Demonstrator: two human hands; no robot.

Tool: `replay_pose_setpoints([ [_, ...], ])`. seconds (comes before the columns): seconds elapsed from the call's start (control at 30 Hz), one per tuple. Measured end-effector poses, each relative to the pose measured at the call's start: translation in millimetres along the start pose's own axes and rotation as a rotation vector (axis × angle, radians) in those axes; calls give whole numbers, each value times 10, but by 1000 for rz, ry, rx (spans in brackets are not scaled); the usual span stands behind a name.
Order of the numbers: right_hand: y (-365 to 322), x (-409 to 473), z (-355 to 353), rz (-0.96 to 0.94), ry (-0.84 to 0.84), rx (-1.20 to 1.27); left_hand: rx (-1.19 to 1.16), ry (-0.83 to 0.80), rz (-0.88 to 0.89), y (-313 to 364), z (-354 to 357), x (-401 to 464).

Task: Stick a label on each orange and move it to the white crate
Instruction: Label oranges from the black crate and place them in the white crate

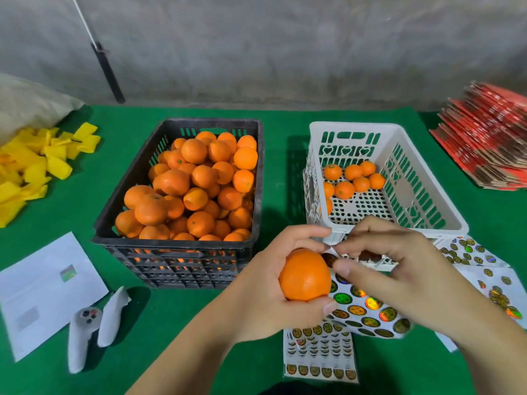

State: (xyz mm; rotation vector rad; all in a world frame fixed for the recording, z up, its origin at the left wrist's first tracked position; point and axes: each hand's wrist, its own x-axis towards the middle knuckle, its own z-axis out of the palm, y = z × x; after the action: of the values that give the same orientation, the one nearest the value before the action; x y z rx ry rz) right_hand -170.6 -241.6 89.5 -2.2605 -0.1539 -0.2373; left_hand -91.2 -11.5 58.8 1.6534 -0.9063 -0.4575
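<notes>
**A:** What is being held?

**B:** An orange [305,276], round, smooth and evenly bright, with a soft sheen and no label showing on the side we see. The left hand [273,283] cups it from the left, fingers curled over the top and thumb pressed under it, low in the middle of the view and just in front of the white crate [399,155].

**A:** And the other hand?

**B:** The right hand [399,269] is beside the orange, its thumb and forefinger pinched together on a small dark round sticker [329,259] right at the fruit's upper right edge. Whether the sticker touches the peel I cannot tell.

**A:** What lies beneath the hands?

**B:** Sheets of shiny round stickers [368,309], gold and green, spread over the green tabletop [171,323], some curling up.

**A:** And the crates?

**B:** The white crate, behind the hands to the right, has a handful of oranges [353,178] on its perforated floor, at least one with a sticker on top. To its left a black crate [176,263] is heaped with oranges.

**A:** Anything further out?

**B:** White paper [48,292] and a white controller [91,323] at the left, yellow scraps [34,166] behind them, and a stack of red cardboard [490,138] far right.
</notes>
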Motion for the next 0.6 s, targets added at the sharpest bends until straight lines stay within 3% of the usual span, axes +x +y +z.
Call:
replay_pose_setpoints([
  [0.1,-1,8,3,-60,4,-70,25,-9,5,-5,-20,-3],
  [0.27,53,38,-1,58,-92,225,47,-33,32,26,-39,-22],
  [0.37,108,48,5,115,-23,337,60,-66,24,27,-45,-33],
  [0.6,139,17,-37,20,-70,237,54,-77,18,3,-9,-17],
])
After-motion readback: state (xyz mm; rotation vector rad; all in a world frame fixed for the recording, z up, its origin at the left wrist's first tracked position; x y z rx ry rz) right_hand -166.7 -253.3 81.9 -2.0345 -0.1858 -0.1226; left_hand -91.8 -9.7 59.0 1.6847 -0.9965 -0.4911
